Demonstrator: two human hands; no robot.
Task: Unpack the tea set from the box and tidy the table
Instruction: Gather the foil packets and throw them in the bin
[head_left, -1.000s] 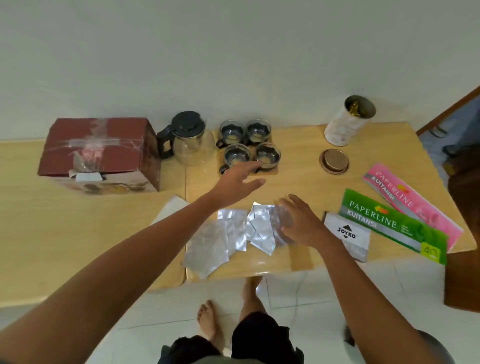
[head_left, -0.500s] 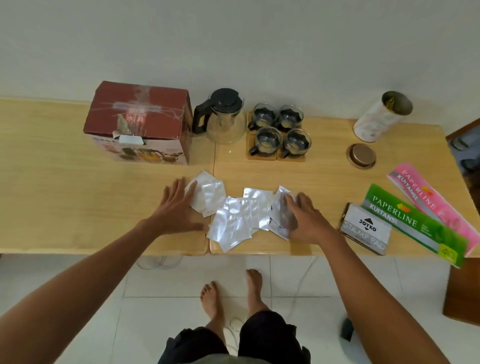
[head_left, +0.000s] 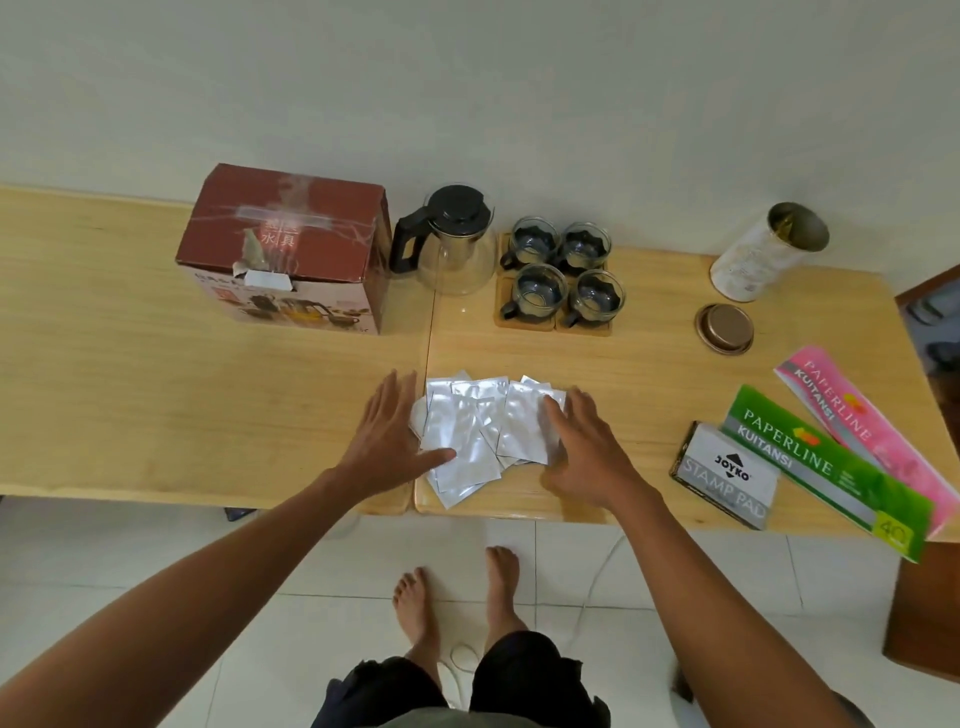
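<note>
Several silver foil sachets (head_left: 480, 423) lie bunched in an overlapping pile near the table's front edge. My left hand (head_left: 387, 439) lies flat against the pile's left side, thumb on a sachet. My right hand (head_left: 582, 447) lies flat on its right side, fingers spread. Behind them stand the red-brown tea set box (head_left: 291, 249), a glass teapot (head_left: 457, 241) with a black lid and handle, and several glass cups (head_left: 563, 275) on wooden coasters.
A white open tin (head_left: 769, 252) stands at the back right, its round lid (head_left: 724, 322) lying in front of it. A stamp pad box (head_left: 727, 475) and green (head_left: 826, 467) and pink (head_left: 867, 431) receipt books lie at the right. The wooden table (head_left: 130, 389) meets a wall behind.
My left hand came back from the cups to the left side of the sachets. Both hands have pushed the scattered sachets into a tighter pile. The view shifted left.
</note>
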